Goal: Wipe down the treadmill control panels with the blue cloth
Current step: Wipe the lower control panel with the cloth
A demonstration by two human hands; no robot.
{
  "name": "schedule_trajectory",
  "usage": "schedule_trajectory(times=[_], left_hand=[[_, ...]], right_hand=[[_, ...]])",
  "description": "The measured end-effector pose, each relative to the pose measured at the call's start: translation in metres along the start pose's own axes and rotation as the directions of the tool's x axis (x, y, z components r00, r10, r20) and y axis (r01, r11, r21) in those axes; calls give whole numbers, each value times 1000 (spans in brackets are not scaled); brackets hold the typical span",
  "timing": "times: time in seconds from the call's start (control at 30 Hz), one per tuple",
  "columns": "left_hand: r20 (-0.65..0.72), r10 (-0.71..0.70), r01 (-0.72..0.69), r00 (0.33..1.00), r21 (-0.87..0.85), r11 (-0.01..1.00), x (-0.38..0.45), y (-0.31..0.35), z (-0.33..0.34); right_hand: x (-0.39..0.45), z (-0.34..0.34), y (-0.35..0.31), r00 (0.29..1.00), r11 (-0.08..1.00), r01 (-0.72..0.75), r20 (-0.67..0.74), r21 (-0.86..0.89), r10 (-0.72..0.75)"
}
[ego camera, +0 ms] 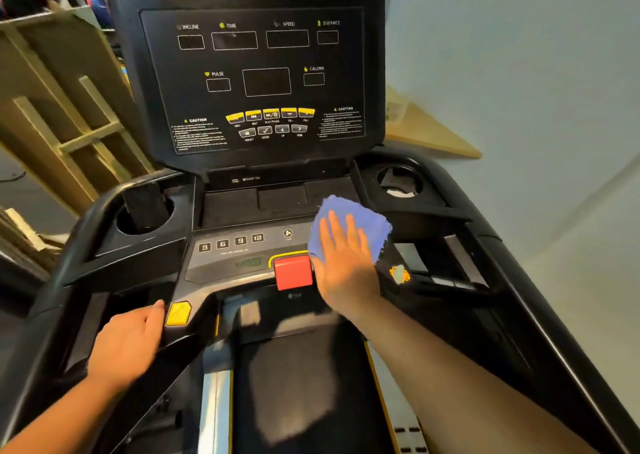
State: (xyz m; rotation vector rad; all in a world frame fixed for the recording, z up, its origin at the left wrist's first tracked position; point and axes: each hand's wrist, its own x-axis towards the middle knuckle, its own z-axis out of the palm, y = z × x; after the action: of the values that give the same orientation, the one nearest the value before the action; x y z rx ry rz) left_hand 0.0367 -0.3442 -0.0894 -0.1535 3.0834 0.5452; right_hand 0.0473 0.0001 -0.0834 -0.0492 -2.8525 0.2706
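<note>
The black treadmill's upright display panel point(256, 79) fills the upper middle, dark and unlit. Below it lies the grey lower control panel point(235, 249) with number keys and a red stop button point(293, 272). My right hand point(343, 263) lies flat, fingers spread, pressing the blue cloth point(349, 218) onto the right part of that lower panel, just right of the red button. My left hand point(128, 342) is wrapped around the left handlebar point(180, 353), its thumb beside a yellow button point(178, 313).
A dark object stands in the left cup holder point(143, 211); the right cup holder point(400, 181) holds something pale. Wooden frames point(69, 114) lean at the left. A pale wall point(519, 72) and a wooden shelf point(433, 134) are at the right. The belt point(294, 384) runs below.
</note>
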Motion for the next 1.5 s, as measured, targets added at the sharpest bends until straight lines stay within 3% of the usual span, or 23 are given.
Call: schedule_trajectory(times=[0.1,0.17,0.27,0.37,0.4,0.47,0.57,0.67,0.73,0.8,0.83,0.9,1.0,1.07,1.17,1.2,1.27,1.37,1.43,1.5], left_hand=[[0,31,-31,1000,2,1000,-1,0,-1],[3,48,-48,999,-7,999,1,0,-2],[-4,65,-65,998,-3,998,0,0,0],[-18,90,-89,996,58,994,1,-5,1],[-15,111,-110,994,96,989,1,-7,1],[1,130,-129,992,133,983,1,-8,0],[18,71,-72,997,44,996,1,-2,-2],[24,40,-40,999,16,999,-2,1,-4],[21,46,-46,999,31,998,-1,1,-5],[26,43,-44,999,32,999,0,2,-4],[23,37,-38,999,33,999,0,1,-3],[12,28,-28,1000,50,998,0,2,-3],[8,22,-22,1000,35,999,1,2,-4],[8,28,-29,1000,38,999,-1,2,-4],[12,22,-23,1000,57,998,-1,2,-5],[16,25,-26,1000,58,998,0,1,-5],[12,34,-35,999,63,997,0,0,-3],[0,74,-73,997,91,993,2,-4,-1],[-3,83,-83,997,96,992,4,-6,0],[-22,83,-80,996,85,993,4,-6,2]], right_hand=[[-9,-1,9,933,936,351,93,-12,-348],[-24,-10,39,887,898,439,168,-19,-430],[-26,-20,68,951,956,293,103,-4,-291],[3,-10,31,992,997,72,100,4,-72],[10,-7,14,991,996,83,106,7,-84],[9,-3,2,959,962,274,77,7,-274],[-21,-13,47,885,887,461,72,12,-461],[-38,-19,83,916,918,396,-65,10,-395],[-14,-16,67,980,980,199,-8,22,-198],[9,-7,34,995,998,13,94,53,-18],[12,-5,23,995,999,24,97,45,-28],[3,-6,27,978,984,179,109,6,-179],[-37,-8,71,919,921,385,64,53,-388],[-42,-9,92,939,937,345,-14,62,-345],[-8,-1,59,1000,1000,5,-4,-15,-5],[0,2,39,999,999,-44,10,-8,44],[1,5,15,995,995,96,42,-16,-95],[-22,-4,45,948,952,303,113,-44,-297],[-37,-10,72,955,955,294,46,-39,-292],[-31,-15,75,991,989,137,14,-55,-137]])
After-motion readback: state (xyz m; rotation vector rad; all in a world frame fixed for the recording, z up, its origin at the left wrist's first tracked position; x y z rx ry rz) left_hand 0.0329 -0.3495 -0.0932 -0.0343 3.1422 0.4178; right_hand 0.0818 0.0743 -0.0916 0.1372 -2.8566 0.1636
